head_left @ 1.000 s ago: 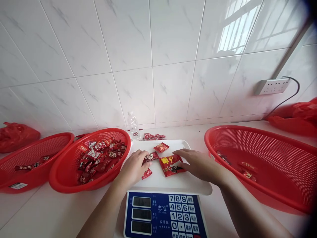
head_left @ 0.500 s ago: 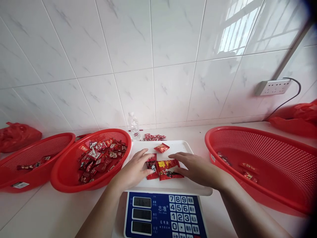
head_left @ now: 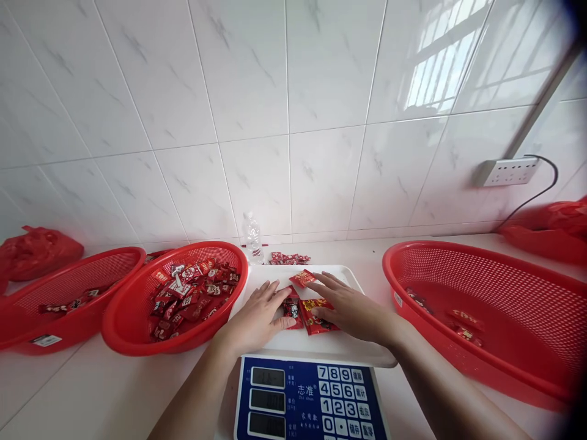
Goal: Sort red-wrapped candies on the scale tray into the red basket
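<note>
My left hand [head_left: 261, 316] lies over the left part of the white scale tray [head_left: 348, 348], fingers spread, its fingertips at a dark red snack packet [head_left: 292, 311]. From the other side my right hand [head_left: 353, 308] reaches in with fingers apart, partly covering a red packet with yellow print [head_left: 316, 327]. Its fingertips are close to a smaller red packet [head_left: 302, 278] behind. Neither hand is closed round a packet. Below the tray is the blue panel of the digital scale [head_left: 307, 400], with number keys and three displays.
A red basket [head_left: 119, 342] full of small packets stands left of the scale, with another red basket [head_left: 27, 342] beyond it. At right is a large red basket [head_left: 513, 382] holding a few packets. A clear plastic bottle [head_left: 252, 235] and several small packets [head_left: 288, 259] are behind the tray.
My right hand has moved forward and left, towards the rear packet. My left hand has shifted slightly further over the tray. The packets now sit closer together.
</note>
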Demonstrator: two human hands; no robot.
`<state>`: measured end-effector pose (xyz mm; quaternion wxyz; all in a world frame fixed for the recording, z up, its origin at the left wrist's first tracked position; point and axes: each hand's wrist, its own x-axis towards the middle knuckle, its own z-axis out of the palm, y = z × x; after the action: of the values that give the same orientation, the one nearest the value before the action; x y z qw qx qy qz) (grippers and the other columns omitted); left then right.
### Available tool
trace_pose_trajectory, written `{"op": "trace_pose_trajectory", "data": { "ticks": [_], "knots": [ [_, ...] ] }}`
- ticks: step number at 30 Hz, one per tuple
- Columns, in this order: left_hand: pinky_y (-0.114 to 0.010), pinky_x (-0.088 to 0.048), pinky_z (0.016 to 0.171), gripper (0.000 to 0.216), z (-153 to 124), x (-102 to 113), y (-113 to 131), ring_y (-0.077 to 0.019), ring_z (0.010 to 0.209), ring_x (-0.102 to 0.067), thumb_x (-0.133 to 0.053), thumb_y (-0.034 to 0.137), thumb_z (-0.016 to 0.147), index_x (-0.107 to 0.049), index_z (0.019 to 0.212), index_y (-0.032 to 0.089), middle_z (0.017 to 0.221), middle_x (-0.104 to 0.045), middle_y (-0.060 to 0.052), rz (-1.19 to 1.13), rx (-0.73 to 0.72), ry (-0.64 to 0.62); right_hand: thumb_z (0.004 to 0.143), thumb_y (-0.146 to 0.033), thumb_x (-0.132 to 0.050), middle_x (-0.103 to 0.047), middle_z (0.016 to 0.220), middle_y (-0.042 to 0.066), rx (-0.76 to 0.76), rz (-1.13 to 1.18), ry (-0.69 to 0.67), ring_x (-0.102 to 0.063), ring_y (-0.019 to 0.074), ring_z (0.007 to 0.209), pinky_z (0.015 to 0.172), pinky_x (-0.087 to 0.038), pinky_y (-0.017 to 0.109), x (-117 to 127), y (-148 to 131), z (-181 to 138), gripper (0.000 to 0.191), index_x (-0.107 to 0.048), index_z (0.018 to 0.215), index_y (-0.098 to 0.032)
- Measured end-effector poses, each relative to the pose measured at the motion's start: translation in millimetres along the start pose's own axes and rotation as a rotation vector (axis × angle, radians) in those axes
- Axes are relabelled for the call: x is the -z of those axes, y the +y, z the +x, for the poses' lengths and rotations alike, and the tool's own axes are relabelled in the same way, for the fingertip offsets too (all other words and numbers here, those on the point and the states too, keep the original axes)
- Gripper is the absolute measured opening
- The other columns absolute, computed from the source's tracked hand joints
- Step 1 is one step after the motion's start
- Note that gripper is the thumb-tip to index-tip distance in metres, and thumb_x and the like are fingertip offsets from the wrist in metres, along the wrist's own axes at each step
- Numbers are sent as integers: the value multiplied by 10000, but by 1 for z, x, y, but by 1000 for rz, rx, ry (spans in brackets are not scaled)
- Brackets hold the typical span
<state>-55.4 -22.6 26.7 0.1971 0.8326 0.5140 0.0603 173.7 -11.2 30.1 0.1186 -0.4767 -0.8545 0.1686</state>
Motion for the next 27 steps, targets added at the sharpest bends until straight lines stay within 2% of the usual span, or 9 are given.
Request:
{"op": "trace_pose_trajectory", "data": {
  "ticks": [3, 6, 9, 13, 19, 22, 24, 26, 27],
  "knots": [
    [-469, -138, 1139, 635, 0, 0, -2, -270, 1435, -82, -360, 584, 901, -291, 1452, 277, 1560, -172, -67, 13, 8, 0, 908, -487, -406, -190, 1560, 49, -22, -45, -69, -88, 272, 1431, 1097, -272, 471, 0, -3, 12, 587, -323, 1447, -269],
    [-484, -131, 1135, 633, -1, 0, -3, -287, 1430, -112, -378, 558, 904, -289, 1455, 257, 1545, -227, -81, 11, -3, 1, 913, -546, -354, -231, 1548, 68, 11, -32, -121, -74, 286, 1431, 1114, -216, 502, 1, -4, 22, 628, -309, 1456, -233],
    [-479, -145, 1133, 648, -2, 0, -4, -291, 1425, -139, -395, 545, 902, -268, 1462, 246, 1535, -259, -86, 1, -14, 13, 908, -573, -350, -365, 1489, 75, 68, -7, -149, -194, 261, 1411, 1120, -235, 458, 4, -4, 20, 617, -388, 1416, -224],
    [-480, -154, 1135, 662, -2, -1, -5, -296, 1422, -147, -386, 547, 903, -277, 1459, 203, 1524, -281, -110, -8, -12, 38, 885, -523, -446, -495, 1387, 72, 95, 79, -140, -447, 245, 1269, 1029, -392, 404, 13, -9, 3, 544, -459, 1355, -249],
    [-442, -195, 1135, 668, -6, 0, -4, -267, 1420, -175, -388, 569, 897, -304, 1448, 200, 1529, -272, -102, -82, -74, 73, 904, -435, -433, -518, 1380, 56, 33, 6, 8, -495, 265, 1234, 992, -436, 435, 25, -22, -22, 512, -419, 1390, -277],
    [-369, -224, 1131, 587, -18, 17, -7, -212, 1404, -236, -363, 518, 926, -328, 1433, 225, 1519, -306, -63, -130, -85, 180, 906, -443, -443, -564, 1336, 32, 55, -13, 35, -558, 261, 1172, 939, -488, 418, 28, -20, -33, 488, -426, 1379, -323],
    [-343, -259, 1108, 503, -26, 36, -18, -206, 1361, -330, -358, 453, 941, -393, 1390, 228, 1483, -378, -59, -90, -17, 239, 901, -444, -452, -594, 1301, 28, 59, -36, 62, -604, 269, 1113, 893, -522, 414, 29, -13, -39, 473, -448, 1362, -337],
    [-327, -358, 1024, 416, -32, 57, -39, -208, 1236, -488, -333, 414, 946, -476, 1305, 259, 1370, -522, -44, 0, 132, 198, 891, -477, -458, -612, 1278, 37, 63, -62, 111, -636, 287, 1058, 841, -551, 424, 30, -3, -43, 488, -456, 1358, -338],
    [-310, -414, 952, 395, -34, 65, -52, -199, 1142, -560, -303, 427, 946, -507, 1253, 284, 1294, -584, -25, 54, 250, 109, 885, -498, -458, -612, 1277, 42, 67, -71, 139, -643, 297, 1044, 823, -559, 430, 30, 1, -45, 504, -453, 1362, -335]
  ]
}}
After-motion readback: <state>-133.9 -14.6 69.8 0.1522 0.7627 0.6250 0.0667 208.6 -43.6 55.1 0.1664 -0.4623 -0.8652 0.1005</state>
